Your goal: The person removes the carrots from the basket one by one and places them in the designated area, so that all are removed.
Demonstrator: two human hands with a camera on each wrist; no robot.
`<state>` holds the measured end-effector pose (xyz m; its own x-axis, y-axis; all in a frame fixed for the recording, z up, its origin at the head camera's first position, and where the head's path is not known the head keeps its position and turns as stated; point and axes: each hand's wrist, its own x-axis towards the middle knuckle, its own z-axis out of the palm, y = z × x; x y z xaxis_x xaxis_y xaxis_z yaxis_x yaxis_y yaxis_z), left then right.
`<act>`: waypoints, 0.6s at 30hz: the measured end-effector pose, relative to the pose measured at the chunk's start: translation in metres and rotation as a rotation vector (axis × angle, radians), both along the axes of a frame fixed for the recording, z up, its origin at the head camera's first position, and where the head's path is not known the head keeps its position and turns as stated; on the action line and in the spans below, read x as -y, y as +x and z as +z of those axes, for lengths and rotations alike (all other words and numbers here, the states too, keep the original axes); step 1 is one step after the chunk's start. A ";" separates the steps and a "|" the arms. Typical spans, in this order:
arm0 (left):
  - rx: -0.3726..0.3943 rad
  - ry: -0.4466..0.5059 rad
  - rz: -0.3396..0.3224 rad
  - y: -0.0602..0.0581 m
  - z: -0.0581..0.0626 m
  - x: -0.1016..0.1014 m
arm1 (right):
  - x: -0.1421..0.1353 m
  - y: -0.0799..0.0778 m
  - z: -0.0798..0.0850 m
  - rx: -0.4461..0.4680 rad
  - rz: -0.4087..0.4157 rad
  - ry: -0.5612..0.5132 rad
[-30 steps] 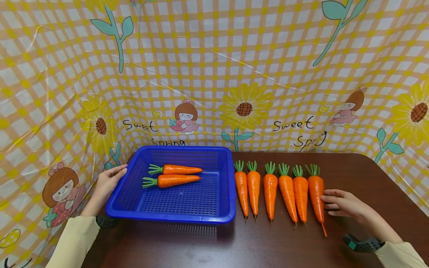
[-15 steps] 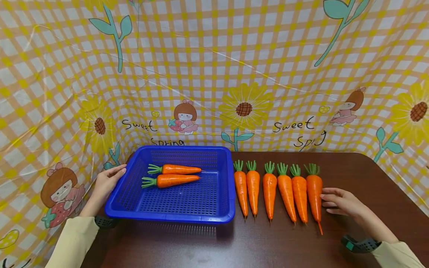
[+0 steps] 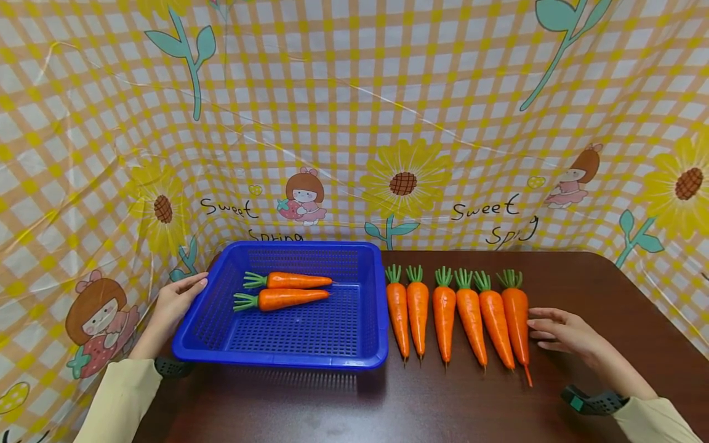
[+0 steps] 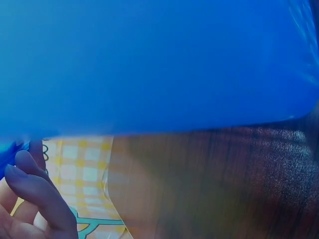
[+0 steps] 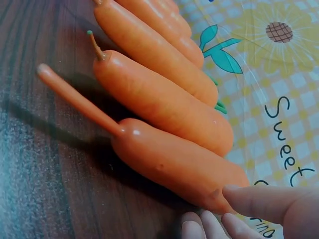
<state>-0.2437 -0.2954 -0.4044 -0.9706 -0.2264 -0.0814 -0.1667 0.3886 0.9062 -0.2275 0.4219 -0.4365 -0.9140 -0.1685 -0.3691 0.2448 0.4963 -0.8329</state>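
Observation:
In the head view, a blue plastic basket (image 3: pixel 279 360) stands on the left, with two carrots (image 3: pixel 293 299) lying side by side inside it, green tops leftward. At its left rim is my left hand (image 3: pixel 176 301), its fingertips gripping the rim; the left wrist view shows thumb and finger (image 4: pixel 42 199) at the edge. To the right of the basket several carrots form a row, green tops away from me. The rightmost carrot (image 3: pixel 517 320) is touched on its right side by the extended, relaxed fingers of my right hand (image 3: pixel 565 335). Its neighbouring carrot (image 3: pixel 495 323) lies close against it.
A dark brown table (image 3: pixel 443 406) bears everything. Behind it and at the sides hangs a yellow checked cloth (image 3: pixel 343 123) with sunflowers and cartoon figures. The basket's right rim lies close to the leftmost carrot (image 3: pixel 397 314) of the row.
My right hand has moved slightly left, and the rightmost carrot has shifted left with it. The carrot beside it has also slid left and tilted. My left hand stays at the rim.

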 end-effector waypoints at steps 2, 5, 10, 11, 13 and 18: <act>0.005 0.013 -0.003 0.000 0.000 0.000 | -0.001 0.001 0.000 -0.008 -0.003 -0.009; 0.011 0.028 0.001 -0.001 0.000 0.001 | -0.002 0.003 -0.001 -0.034 -0.012 -0.016; 0.008 0.029 0.000 0.000 0.000 0.000 | -0.001 0.005 0.003 -0.056 -0.030 -0.020; 0.008 0.028 0.002 0.000 0.000 0.000 | -0.001 0.006 0.005 -0.056 -0.032 -0.018; 0.011 0.024 0.007 0.000 0.000 0.000 | 0.001 0.005 0.008 -0.056 -0.032 -0.011; 0.011 0.005 0.017 0.000 0.001 -0.001 | 0.005 0.005 0.015 -0.081 -0.001 -0.008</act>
<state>-0.2433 -0.2945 -0.4036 -0.9655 -0.2428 -0.0937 -0.1837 0.3809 0.9062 -0.2221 0.4168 -0.4218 -0.9410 -0.1698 -0.2927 0.1774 0.4891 -0.8540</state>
